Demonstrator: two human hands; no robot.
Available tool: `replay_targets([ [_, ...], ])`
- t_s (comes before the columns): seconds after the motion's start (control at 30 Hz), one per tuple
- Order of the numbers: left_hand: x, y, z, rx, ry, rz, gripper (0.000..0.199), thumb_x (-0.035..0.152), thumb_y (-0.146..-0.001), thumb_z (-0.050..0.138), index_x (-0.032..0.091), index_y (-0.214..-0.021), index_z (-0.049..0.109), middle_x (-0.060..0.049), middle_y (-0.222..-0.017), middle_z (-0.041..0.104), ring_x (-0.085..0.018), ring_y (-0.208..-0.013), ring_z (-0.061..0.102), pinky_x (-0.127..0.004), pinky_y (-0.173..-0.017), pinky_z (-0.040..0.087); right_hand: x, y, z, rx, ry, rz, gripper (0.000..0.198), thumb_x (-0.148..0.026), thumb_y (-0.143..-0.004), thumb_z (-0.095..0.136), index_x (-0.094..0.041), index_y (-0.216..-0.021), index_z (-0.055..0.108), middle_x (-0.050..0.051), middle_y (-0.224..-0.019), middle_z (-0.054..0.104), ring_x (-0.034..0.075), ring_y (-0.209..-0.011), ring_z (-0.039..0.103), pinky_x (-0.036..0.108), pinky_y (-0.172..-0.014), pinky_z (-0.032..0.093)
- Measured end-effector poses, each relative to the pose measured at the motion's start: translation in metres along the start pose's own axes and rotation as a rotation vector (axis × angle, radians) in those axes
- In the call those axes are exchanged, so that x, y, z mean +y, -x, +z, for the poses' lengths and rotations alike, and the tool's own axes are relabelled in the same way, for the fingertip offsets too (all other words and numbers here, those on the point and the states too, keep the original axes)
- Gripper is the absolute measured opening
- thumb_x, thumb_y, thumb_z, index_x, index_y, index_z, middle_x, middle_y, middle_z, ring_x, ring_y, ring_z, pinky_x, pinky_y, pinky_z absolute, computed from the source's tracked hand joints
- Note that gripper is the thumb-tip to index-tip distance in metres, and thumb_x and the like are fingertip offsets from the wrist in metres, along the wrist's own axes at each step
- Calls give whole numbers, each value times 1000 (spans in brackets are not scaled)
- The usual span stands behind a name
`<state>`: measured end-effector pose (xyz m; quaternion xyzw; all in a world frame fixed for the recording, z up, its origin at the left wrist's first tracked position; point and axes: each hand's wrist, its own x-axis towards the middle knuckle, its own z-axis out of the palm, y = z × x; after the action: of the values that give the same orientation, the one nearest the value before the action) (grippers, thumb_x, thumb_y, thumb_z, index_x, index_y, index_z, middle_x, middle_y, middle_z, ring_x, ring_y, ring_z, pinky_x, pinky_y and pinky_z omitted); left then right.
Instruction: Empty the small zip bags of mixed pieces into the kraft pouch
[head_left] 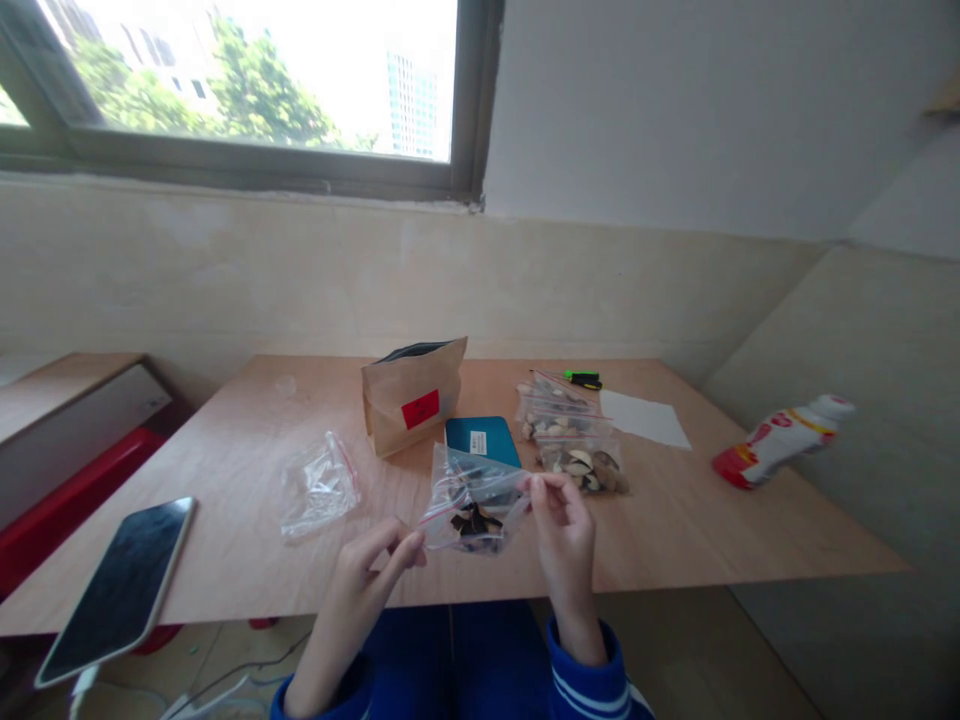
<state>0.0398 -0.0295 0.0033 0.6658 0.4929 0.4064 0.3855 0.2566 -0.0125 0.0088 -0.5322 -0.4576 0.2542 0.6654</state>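
Observation:
A clear zip-lock bag (487,480) with dark brown, dried-looking pieces in it hangs between my two hands above the table's near edge. My left hand (379,560) pinches its left end near the red zip line. The upper right side of the bag is pinched between the thumb and fingers of my right hand (559,515). Just behind the bag lies a teal flat square object (495,432) with a white label, partly covered by the bag. To the right, several filled zip-lock bags (581,465) with pale sliced pieces lie in a row.
A brown paper pouch (412,405) with a red label stands open at the back. Empty clear bags (321,490) lie left of it. A phone (120,580) on a cable overhangs the left edge. Rightward are a screwdriver (581,378), white paper (645,418) and a bottle (780,440).

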Motion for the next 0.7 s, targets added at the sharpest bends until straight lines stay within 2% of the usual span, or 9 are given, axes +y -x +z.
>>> replay_targets([
  [0.1, -8, -5, 8, -12, 110, 23, 47, 52, -91, 39, 18, -68, 63, -5, -68, 62, -16, -67, 58, -25, -63, 45, -4, 3, 5, 8, -101, 36, 24, -41, -84, 60, -18, -77, 58, 2, -75, 66, 13, -63, 62, 24, -60, 51],
  [0.2, -18, -9, 17, 5, 205, -55, 56, 58, -90, 31, 18, -74, 66, -7, -74, 65, -17, -67, 60, -29, -67, 46, -4, 6, 10, 9, -202, 104, 24, -42, -84, 61, -19, -80, 58, 1, -79, 66, 11, -60, 62, 22, -55, 50],
  [0.33, -30, -13, 29, 31, 271, -243, 54, 67, -81, 44, 19, -81, 68, -7, -79, 70, -20, -68, 63, -32, -68, 48, -3, 7, 12, 20, -319, 180, 25, -43, -83, 63, -18, -81, 58, 0, -79, 65, 9, -59, 61, 21, -56, 50],
  [0.43, -31, -15, 38, 39, 440, -336, 55, 69, -72, 55, 18, -87, 70, -9, -81, 72, -23, -74, 65, -35, -72, 50, -5, 7, 13, -9, -415, 246, 26, -44, -80, 65, -19, -80, 57, -1, -78, 63, 8, -55, 59, 20, -53, 48],
  [0.57, -25, -16, 50, 21, 721, -336, 54, 57, -71, 66, 19, -109, 66, -11, -116, 67, -27, -97, 65, -39, -84, 51, -6, 8, 15, -137, -521, 370, 28, -43, -77, 69, -18, -78, 59, -1, -76, 63, 8, -56, 57, 21, -54, 48],
  [0.7, -24, -19, 56, 149, 756, -293, 49, 45, -64, 77, 20, -105, 67, -9, -112, 69, -26, -106, 61, -35, -89, 49, 3, 7, 17, -282, -475, 461, 29, -45, -78, 66, -17, -80, 59, 0, -73, 64, 10, -56, 58, 23, -57, 48],
])
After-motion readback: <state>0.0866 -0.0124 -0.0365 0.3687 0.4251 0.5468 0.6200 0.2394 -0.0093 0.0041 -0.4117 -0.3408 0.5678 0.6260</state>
